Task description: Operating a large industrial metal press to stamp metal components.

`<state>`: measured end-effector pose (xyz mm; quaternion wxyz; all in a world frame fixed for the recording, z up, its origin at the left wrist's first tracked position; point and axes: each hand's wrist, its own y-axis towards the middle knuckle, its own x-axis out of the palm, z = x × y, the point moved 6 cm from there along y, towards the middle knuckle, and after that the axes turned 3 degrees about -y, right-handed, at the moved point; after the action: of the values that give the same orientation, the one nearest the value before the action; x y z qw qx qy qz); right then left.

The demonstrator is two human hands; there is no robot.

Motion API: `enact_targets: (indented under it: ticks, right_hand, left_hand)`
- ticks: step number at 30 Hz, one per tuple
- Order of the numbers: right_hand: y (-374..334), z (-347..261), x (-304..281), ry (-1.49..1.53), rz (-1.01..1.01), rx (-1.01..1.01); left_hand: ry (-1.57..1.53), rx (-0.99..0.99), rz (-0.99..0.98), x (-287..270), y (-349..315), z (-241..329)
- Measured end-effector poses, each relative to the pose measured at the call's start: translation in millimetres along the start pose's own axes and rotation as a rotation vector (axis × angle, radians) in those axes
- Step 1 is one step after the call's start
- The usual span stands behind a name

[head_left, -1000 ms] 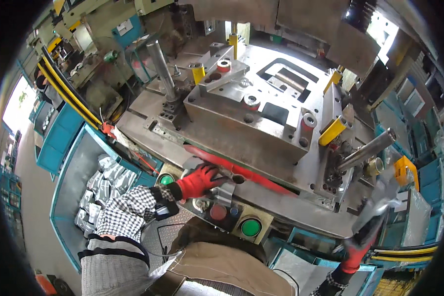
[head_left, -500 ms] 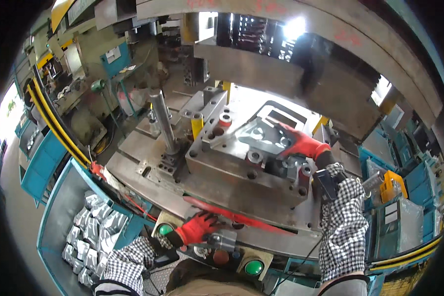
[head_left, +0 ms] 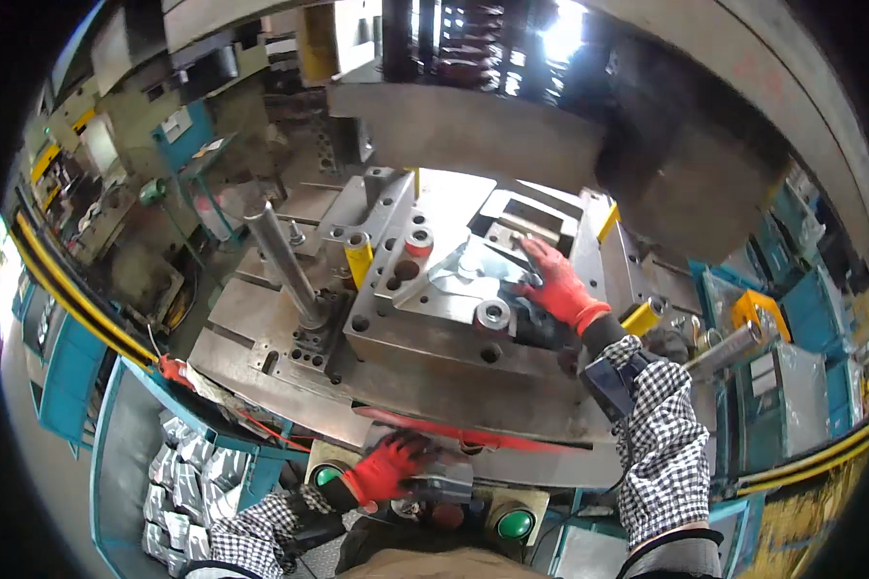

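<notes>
My right hand (head_left: pixel 562 285), in a red glove with dark fingertips, is at the right edge of a flat grey metal plate (head_left: pixel 459 277) with holes. Its fingers are spread, some of them touching the plate. The plate lies over the steel die block (head_left: pixel 425 333), beside a round guide bushing (head_left: pixel 492 315). Near the front edge of the press bed, my left hand (head_left: pixel 386 470), gloved likewise, is beside a small grey metal block (head_left: pixel 442 479). Motion smears its fingertips, so its grip is unclear.
A steel post (head_left: pixel 285 265) and a yellow cylinder (head_left: pixel 358 259) rise left of the die. Overhead hangs the press ram (head_left: pixel 483 125). A blue bin (head_left: pixel 116 434) of wrapped grey parts stands at lower left. Green buttons (head_left: pixel 515 524) sit along the front, below a red strip (head_left: pixel 473 434).
My right hand has brought the plate down from a raised, tilted position onto the die. My left hand has stayed near the front edge. The whole view has shifted slightly.
</notes>
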<state>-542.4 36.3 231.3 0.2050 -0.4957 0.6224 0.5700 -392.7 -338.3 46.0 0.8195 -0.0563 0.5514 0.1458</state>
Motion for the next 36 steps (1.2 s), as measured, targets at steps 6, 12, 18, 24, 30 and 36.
enact_targets:
  ticks: [6, 12, 18, 24, 30, 36]
  right_hand:
    - [-195.9, -64.1, -65.4, 0.456, -0.217, 0.266]
    - [-568.6, -66.8, 33.0, 0.573, -0.732, 1.06]
    - [-626.2, -94.4, 165.9, 0.627, -0.247, 1.12]
    - [-624.7, -100.8, 171.8, 0.433, -0.022, 1.009]
    - [-620.9, -103.4, 163.7, 0.235, -0.158, 1.048]
    - [-601.2, -110.9, 145.7, 0.467, -0.222, 1.17]
  left_hand:
    - [-0.144, -0.398, 0.468, -58.5, -103.2, -73.7]
    - [-0.73, -1.007, 0.681, 93.8, -272.4, -193.6]
    - [-1.229, -0.882, 0.786, 161.6, -279.9, -172.9]
    - [-1.132, -0.965, 0.854, 166.5, -270.9, -172.0]
    - [-0.94, -0.941, 0.807, 154.5, -268.3, -160.3]
    - [-0.947, -0.845, 0.892, 142.4, -262.8, -144.5]
